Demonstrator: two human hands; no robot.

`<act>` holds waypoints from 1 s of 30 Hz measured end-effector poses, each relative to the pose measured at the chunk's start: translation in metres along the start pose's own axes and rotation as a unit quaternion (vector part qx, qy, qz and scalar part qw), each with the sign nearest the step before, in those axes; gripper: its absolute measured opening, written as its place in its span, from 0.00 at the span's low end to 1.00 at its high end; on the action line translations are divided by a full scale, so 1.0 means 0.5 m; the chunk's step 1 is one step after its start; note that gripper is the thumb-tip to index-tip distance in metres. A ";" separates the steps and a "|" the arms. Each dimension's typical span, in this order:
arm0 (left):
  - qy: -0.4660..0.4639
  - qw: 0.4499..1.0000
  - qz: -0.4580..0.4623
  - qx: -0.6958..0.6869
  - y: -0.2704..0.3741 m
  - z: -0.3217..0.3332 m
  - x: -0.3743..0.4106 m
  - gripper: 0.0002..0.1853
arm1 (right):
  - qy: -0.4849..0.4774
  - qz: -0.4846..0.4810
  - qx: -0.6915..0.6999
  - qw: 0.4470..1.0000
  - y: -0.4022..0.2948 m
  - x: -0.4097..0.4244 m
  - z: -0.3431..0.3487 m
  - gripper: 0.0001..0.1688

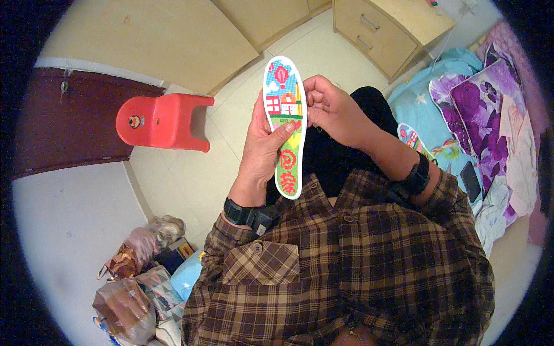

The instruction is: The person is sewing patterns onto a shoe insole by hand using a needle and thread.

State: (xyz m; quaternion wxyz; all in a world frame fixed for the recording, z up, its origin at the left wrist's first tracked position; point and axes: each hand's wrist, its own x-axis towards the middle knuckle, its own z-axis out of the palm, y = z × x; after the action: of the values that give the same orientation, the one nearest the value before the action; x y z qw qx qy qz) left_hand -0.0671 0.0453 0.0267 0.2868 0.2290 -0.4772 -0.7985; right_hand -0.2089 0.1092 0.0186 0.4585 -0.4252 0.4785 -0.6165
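Observation:
A cross-stitch insole (285, 101) with a white bound edge is held upright before me, its picture side up. It shows a pink balloon, houses and red stitched characters on green. My left hand (264, 140) grips it from the left, thumb pressed on the front and fingers behind. At its right edge is my right hand (326, 108), fingers curled and the thumb tip close to the rim. Whether a needle or thread sits between those fingers is too small to tell. A second patterned insole (409, 135) lies on the bed, partly hidden by my right forearm.
A red plastic chair (166, 121) stands on the tiled floor at left. Bags (125, 309) are piled at lower left. On the bed's blue bedding (407, 99) lie a dark phone (471, 179) and purple floral fabric (471, 104). A wooden drawer cabinet (376, 36) stands beyond.

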 end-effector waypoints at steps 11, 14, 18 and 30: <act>0.096 0.992 -0.047 0.064 0.000 -0.014 -0.012 0.11 | 0.058 -0.182 -0.364 0.912 -0.018 -0.006 -0.025 0.08; 0.093 0.990 -0.043 0.093 -0.004 -0.012 -0.012 0.10 | 0.031 -0.243 -0.432 0.868 -0.021 -0.006 -0.015 0.09; 0.078 0.991 -0.042 0.096 -0.010 -0.009 -0.015 0.09 | -0.009 -0.267 -0.533 0.803 -0.031 0.000 -0.011 0.07; 0.224 0.972 0.011 0.077 -0.032 -0.078 0.033 0.08 | 0.087 -0.048 0.013 0.995 -0.045 -0.017 -0.068 0.06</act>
State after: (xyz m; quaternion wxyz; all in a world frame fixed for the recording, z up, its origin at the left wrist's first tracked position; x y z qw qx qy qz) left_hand -0.0583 0.0156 -0.0062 0.3771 0.4178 -0.4634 -0.6845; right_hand -0.2433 0.1268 0.0337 0.3899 -0.3866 0.4877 -0.6787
